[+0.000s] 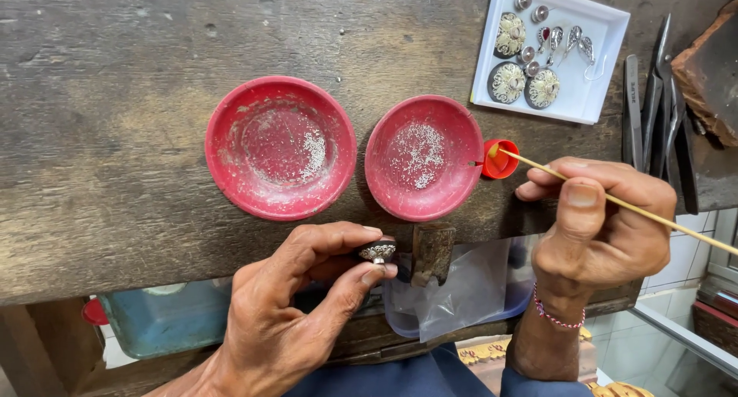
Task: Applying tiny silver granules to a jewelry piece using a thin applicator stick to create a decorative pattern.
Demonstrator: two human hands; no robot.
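We see the left hand (296, 305) at lower centre, fingers closed on a small silver ornament (377, 251), pinched between thumb and forefinger just beside the wooden peg (432, 252) at the bench (115, 136) edge. Right hand (596, 220) at lower right, fingers gripping a thin stick (653, 215); its tip sits in the small red cap (500, 160) touching the smaller red dish (423, 157). Larger red dish (280, 147) left of it, both holding silver granules. White tray (592, 97) of filigree pieces upper right, pliers (661, 89) beside it.
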